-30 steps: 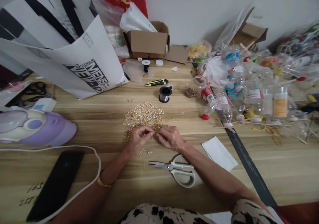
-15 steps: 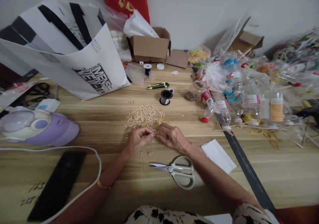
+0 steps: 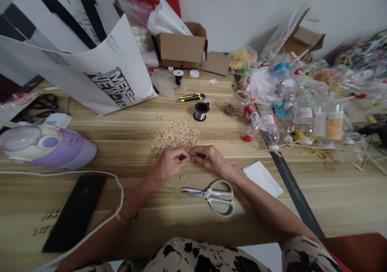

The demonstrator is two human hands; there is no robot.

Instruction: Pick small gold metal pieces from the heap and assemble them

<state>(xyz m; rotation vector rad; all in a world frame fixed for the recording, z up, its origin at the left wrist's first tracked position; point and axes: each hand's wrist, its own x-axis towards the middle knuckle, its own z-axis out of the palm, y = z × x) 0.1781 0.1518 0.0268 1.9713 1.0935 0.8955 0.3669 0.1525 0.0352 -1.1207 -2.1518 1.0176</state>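
Observation:
My left hand (image 3: pixel 170 164) and my right hand (image 3: pixel 209 159) meet fingertip to fingertip at the near edge of a heap of small gold and silver beaded bits (image 3: pixel 175 135) on the wooden table (image 3: pixel 332 199). Both hands are pinched shut on a tiny piece from the heap, too small to name. A few loose bits (image 3: pixel 182 177) lie just below my left hand. White-handled scissors (image 3: pixel 215 196) lie closed on the table right in front of my hands.
A wire spool (image 3: pixel 201 111), a yellow-black utility knife (image 3: pixel 191 98) and a small thread spool (image 3: pixel 178 76) lie beyond the heap. A white bag (image 3: pixel 78 54) and cardboard box (image 3: pixel 181 48) stand behind. Plastic bottles (image 3: pixel 302 102) crowd the right. A purple device (image 3: pixel 45 147), black phone (image 3: pixel 74 213), white cable and paper (image 3: pixel 262 178) lie nearby.
My hands have stayed at the heap's edge, fingertips drawn closer together in a pinch. The view shifted slightly, so everything sits a little higher in the picture.

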